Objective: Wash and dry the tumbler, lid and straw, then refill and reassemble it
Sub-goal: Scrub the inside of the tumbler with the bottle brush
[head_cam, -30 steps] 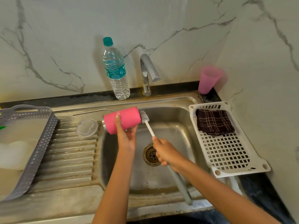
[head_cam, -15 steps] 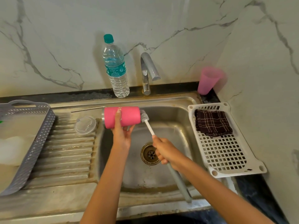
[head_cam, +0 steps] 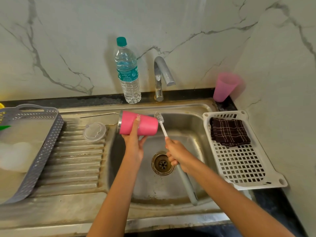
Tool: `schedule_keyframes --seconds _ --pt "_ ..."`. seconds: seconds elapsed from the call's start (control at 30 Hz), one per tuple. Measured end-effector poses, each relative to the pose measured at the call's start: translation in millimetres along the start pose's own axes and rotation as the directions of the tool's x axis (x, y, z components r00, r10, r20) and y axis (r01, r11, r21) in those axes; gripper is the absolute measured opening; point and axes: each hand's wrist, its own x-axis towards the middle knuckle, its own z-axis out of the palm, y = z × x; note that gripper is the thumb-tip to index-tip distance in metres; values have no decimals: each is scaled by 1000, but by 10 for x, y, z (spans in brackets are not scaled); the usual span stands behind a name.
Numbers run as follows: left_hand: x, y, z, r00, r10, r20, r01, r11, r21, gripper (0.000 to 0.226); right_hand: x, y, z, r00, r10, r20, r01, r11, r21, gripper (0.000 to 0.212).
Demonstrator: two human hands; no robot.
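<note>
Pink tumbler, one, sideways over sink, gripped from below by left hand. One brush clamped in right hand, bristles just beside tumbler's right end. One lid, one straw on left drainboard. One bottle, one cup far; one cloth right.

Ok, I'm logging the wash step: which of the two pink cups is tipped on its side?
The pink tumbler with the metal rim, held by the left hand over the sink; the paler pink cup stands in the far corner.
</note>
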Motion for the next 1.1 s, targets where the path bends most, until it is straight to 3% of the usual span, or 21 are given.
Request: schedule_keyframes --seconds 0.17,0.33,0.5,0.67,0.87,1.1 --pt "147 151 7 996 4 -84 -14 994 -110 83 -194 158 21 997 4 72 1 998 -58 37" --pt "-12 8 93 1000 2 5 -2 1000 13 88 20 -11 -44 1000 5 22 -6 998 55 38" --pt "119 111 97 999 1 -50 -8 992 -122 87 -166 97 2 996 8 86 -10 1000 22 36" --pt "-25 3 145 1000 -9 25 10 998 -58 93 -10 -14 -95 998 27 60 -32 996 81 38" --pt "135 147 112 999 4 -54 -12 989 -144 86 -208 145 -4 987 54 153 -64 996 64 38" --pt "-20 129 99 993 67 101 -68 998 3 93 119 -57 -30 994 62 92 -72 991 116 39"
